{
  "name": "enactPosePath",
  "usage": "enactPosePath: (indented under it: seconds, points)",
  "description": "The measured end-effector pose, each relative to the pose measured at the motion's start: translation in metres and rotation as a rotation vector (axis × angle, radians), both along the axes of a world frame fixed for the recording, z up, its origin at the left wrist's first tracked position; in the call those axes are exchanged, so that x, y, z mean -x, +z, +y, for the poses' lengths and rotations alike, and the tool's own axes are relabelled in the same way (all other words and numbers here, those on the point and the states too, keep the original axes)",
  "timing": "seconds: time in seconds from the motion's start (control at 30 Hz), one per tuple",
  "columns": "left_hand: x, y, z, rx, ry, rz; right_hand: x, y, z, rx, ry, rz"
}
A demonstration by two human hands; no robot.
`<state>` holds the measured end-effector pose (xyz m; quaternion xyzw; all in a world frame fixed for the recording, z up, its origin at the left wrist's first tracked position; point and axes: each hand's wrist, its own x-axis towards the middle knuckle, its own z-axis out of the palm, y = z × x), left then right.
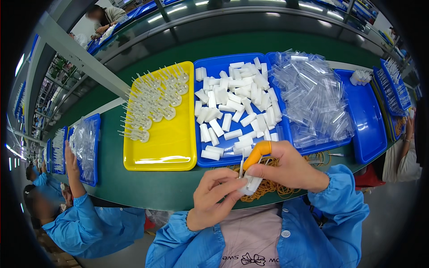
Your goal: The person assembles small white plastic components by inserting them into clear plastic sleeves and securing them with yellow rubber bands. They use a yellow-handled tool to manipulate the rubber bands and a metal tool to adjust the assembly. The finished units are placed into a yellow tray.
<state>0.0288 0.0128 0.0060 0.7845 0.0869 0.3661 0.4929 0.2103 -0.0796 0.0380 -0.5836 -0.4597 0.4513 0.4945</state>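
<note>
So the left hand has its fingers pinched nearly closed on a small white piece, gripping the near left end. The right hand comes in from the other side, thumb and index bent down tight onto the same piece, and that index wears an orange finger cover. A thin pale sliver pokes up between the 2 hands; can't tell if it's part of the piece or separate.

My read is it's mid-assembly, a 2-handed fitting step: left steadies, right presses or threads. If so, the next move calls for the left to keep the piece square and the right to finish without letting anything slip. The fingers hide the actual join, so I can't tell how far along it is.

Right behind and under the hands there's a heap of tan rubber bands on the green worktop. Past that, 3 trays side by side: a yellow tray with pale clusters of thin pins, a blue tray of loose white blocks, then another under a pile of clear plastic sleeves.
</note>
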Motion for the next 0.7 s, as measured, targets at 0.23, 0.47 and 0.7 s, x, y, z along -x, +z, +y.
enactPosePath:
  seconds: [0.23,0.47,0.7]
  points:
    - [0.001,-0.015,0.003,0.146,-0.026,0.133,-0.002,-0.005,0.001,-0.028,-0.023,-0.04]
    - [0.005,-0.023,0.009,0.278,0.047,0.139,-0.034,-0.02,0.01,0.01,-0.214,-1.396]
    - [0.006,-0.023,0.011,0.36,0.039,0.128,-0.027,-0.047,0.01,0.179,-0.041,-1.359]
